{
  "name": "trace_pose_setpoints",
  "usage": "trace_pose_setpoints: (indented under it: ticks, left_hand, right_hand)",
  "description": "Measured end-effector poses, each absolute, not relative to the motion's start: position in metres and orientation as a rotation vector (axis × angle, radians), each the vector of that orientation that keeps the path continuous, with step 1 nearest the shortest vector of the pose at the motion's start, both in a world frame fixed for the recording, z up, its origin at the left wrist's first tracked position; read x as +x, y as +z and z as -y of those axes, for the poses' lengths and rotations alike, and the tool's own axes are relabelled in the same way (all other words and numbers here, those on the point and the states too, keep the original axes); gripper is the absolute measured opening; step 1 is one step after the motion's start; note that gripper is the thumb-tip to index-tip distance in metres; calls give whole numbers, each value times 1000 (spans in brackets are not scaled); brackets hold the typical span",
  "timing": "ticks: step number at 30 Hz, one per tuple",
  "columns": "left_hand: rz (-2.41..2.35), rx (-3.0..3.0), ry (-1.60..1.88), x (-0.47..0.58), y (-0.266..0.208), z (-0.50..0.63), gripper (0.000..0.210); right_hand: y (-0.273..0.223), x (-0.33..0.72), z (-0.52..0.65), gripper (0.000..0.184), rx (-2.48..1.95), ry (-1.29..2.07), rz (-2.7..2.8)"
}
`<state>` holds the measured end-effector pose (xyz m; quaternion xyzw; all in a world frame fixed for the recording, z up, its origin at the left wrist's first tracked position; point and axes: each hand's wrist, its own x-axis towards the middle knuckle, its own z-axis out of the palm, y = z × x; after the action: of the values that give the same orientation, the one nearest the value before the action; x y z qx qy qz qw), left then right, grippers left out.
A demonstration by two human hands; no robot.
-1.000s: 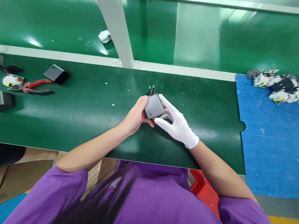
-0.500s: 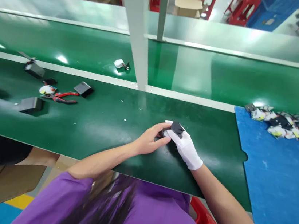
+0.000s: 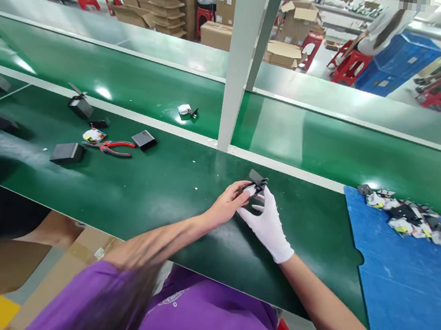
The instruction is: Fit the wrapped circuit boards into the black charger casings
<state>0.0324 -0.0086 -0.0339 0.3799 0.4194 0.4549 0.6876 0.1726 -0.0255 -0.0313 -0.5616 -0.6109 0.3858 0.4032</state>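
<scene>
Bare, my left hand (image 3: 227,202) has its fingers closed on a small black part with a white piece (image 3: 258,179), held up over the green bench (image 3: 167,196). A flat dark plate sticks up at the part's top. My right hand (image 3: 269,223) wears a white glove and stands at the part's right side. Its thumb and fingers are spread apart, and the upper fingertip is at the part's edge; whether it touches I cannot tell. The fingers of my left hand hide some of the part.
Red-handled pliers (image 3: 111,147), a white-wrapped bundle (image 3: 95,135) and dark boxes (image 3: 67,153) lie to the left. A pile of black-and-white parts (image 3: 411,214) sits on a blue mat (image 3: 403,286) at right. A pale post (image 3: 238,64) rises ahead; another person's arm (image 3: 53,228) is at left.
My right hand's fingers have opened away from the part and now stand spread beside it. The part has turned in my left hand. The view has shifted, showing more background.
</scene>
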Motion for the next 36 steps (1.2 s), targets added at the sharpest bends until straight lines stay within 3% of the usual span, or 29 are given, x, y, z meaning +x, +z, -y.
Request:
trace_pose_setpoints:
  ticks: [3,5,11,16,23,29,33,36]
  left_hand:
    - [-962,854,1028,30,-33,1,46]
    - [-976,841,1044,26,-32,-4,51]
    - [-1090,1047,1037,18,-32,-14,38]
    - [-1109,1150,1033,14,-32,-17,20]
    - [-1130,1245,980,9,-26,-16,7]
    - [-1222,1267,1157,-8,-15,-29,18]
    - [-1498,1374,1316,-48,13,-62,21]
    - [-1976,1807,969,-100,41,-93,29]
  right_hand:
    - [-29,162,-9,55,-1474,985,1551]
    - [-28,159,-42,51,-1500,956,1550]
    - [-26,165,-153,63,-1606,688,1483]
    - [-35,174,-197,65,-1649,687,1544]
    - [-49,186,-186,73,-1700,598,1756]
    - [-52,204,-137,44,-1598,480,2071]
    - [-51,207,-104,41,-1531,392,2198]
    - [-46,204,-91,41,-1516,319,2250]
